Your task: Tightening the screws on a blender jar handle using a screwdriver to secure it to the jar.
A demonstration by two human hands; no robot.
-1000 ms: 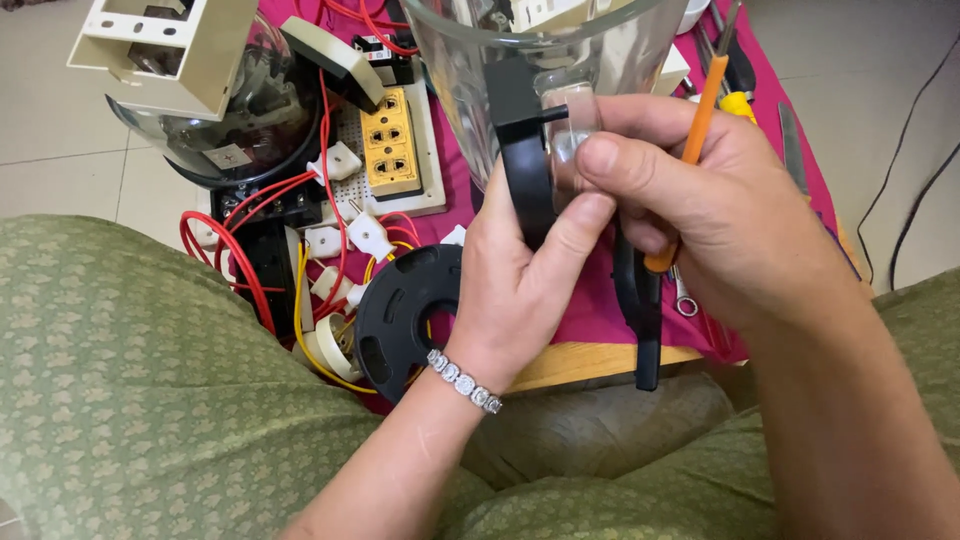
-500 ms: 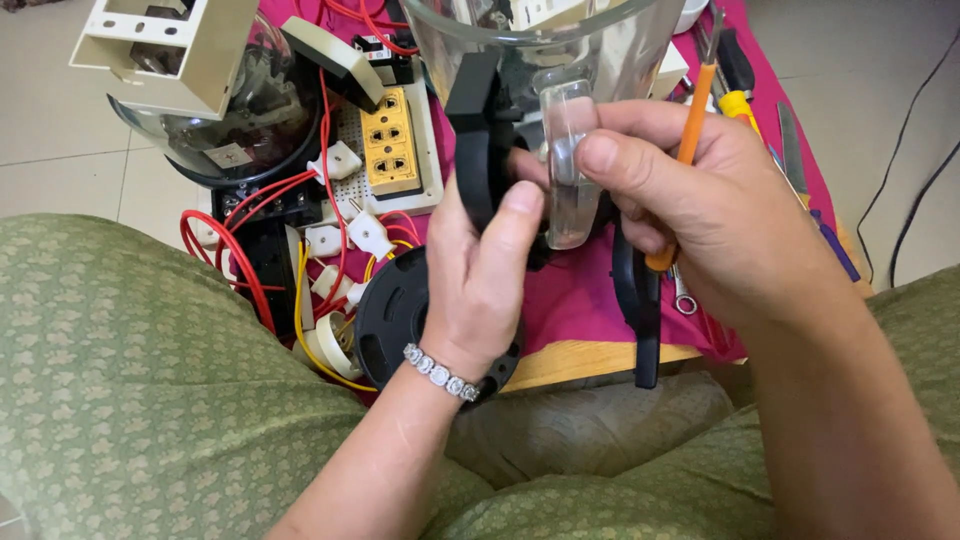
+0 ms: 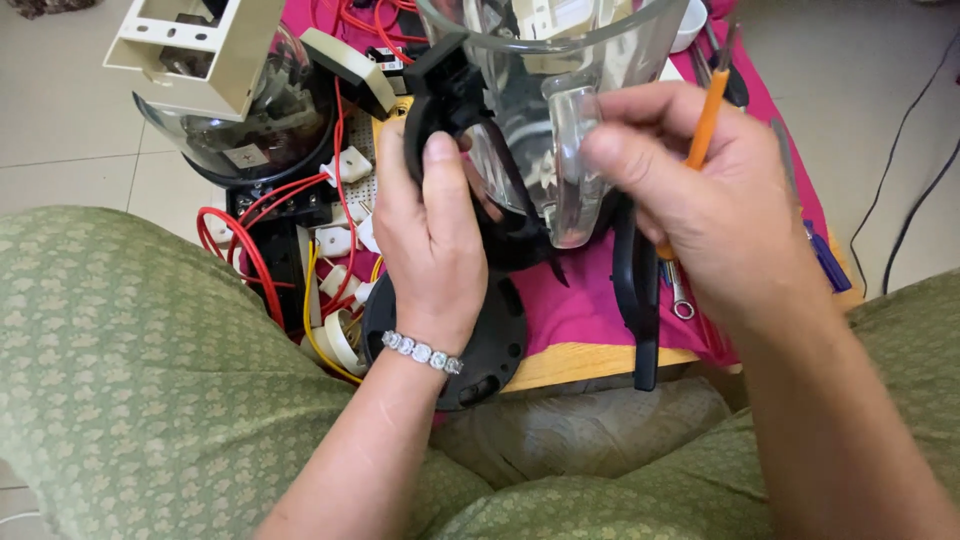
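A clear blender jar (image 3: 560, 90), cut off by the top edge, was held above the pink cloth (image 3: 580, 300), and to its left a domed glass cover (image 3: 240, 130) was partly hidden under a cream plastic housing (image 3: 190, 45). The left hand (image 3: 430, 235) was closed around the black handle piece (image 3: 440, 85) at the jar's left side, the fingertips hidden behind it. To the right, the right hand (image 3: 710, 200) was curled on the jar's clear spout-like part with an orange-handled tool (image 3: 705, 120) clamped between its fingers, its tip out of sight.
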